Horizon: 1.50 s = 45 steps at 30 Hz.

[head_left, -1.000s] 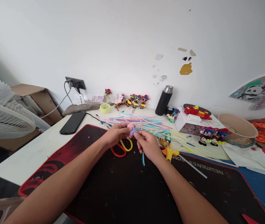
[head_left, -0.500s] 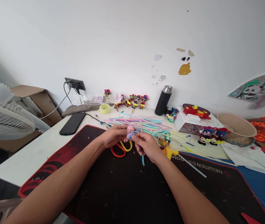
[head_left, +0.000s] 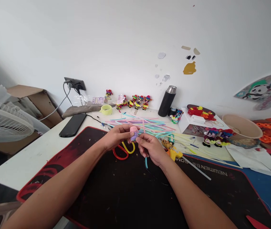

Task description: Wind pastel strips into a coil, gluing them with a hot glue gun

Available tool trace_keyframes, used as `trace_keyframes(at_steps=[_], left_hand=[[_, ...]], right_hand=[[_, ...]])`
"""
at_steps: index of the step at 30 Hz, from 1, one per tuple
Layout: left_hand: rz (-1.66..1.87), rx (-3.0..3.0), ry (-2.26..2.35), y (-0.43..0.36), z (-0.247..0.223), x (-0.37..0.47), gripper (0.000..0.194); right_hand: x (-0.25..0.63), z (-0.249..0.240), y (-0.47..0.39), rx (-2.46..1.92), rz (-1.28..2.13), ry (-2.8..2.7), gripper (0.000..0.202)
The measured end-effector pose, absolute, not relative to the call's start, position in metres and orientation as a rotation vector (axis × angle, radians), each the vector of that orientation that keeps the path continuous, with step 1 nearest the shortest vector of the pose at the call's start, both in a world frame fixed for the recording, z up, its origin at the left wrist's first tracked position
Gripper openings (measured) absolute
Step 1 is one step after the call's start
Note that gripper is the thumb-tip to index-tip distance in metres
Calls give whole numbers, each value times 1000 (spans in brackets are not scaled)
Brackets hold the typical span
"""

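Observation:
My left hand [head_left: 116,137] pinches a small coiled bundle of pipe cleaner [head_left: 134,134], pink on top and purple lower down. Against its lower right side, my right hand [head_left: 151,149] is closed on a light blue pipe cleaner [head_left: 146,163], whose tail hangs below the fingers. The fingertips of both hands meet around the coil and hide part of it. Scissors [head_left: 120,154] with a red and a yellow handle lie on the dark mat [head_left: 126,194] just under my left hand. Behind my hands spreads a pile of pastel pipe cleaners [head_left: 159,123].
A yellow glue gun [head_left: 174,154] lies right of my right hand. Further back stand a black thermos [head_left: 167,102], several small figures [head_left: 139,102] and a tape roll [head_left: 106,110]. A phone [head_left: 72,125] and a fan [head_left: 5,117] are on the left, a beige bowl [head_left: 241,125] on the right.
The coil has turned slightly between my fingers, and my right fingertips press closer on its lower side. The view has shifted slightly; both hands stay in nearly the same place.

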<state>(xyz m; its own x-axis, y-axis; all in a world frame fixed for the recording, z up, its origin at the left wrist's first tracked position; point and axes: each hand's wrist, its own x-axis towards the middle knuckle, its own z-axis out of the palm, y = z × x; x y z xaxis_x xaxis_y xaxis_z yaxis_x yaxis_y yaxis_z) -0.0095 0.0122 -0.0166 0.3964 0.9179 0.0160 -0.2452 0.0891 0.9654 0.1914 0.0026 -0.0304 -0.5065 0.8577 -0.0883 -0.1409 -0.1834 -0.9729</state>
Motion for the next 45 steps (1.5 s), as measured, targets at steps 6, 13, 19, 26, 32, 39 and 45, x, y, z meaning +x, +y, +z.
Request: trace_keyframes(at_steps=[6, 13, 19, 26, 32, 39, 45], left_hand=[[1094, 1162, 747, 12, -19, -4, 40], [1162, 1175, 743, 14, -24, -4, 45], [1192, 1170, 739, 15, -24, -5, 42], [1182, 1196, 761, 16, -25, -5, 40], [1126, 1235, 784, 14, -28, -1, 42], [1105, 1332, 834, 12, -22, 2, 49], [1223, 1536, 1071, 11, -22, 2, 43]], right_hand=[[190, -28, 1, -880, 1759, -1297, 39], [189, -27, 2, -898, 1766, -1236, 44], [188, -29, 2, -907, 1786, -1237, 45], [188, -32, 3, -881, 1821, -1227, 46], [187, -30, 1, -841, 1861, -1186, 47], [185, -28, 1, -864, 1769, -1179, 48], [184, -32, 2, -906, 1679, -1226, 45]])
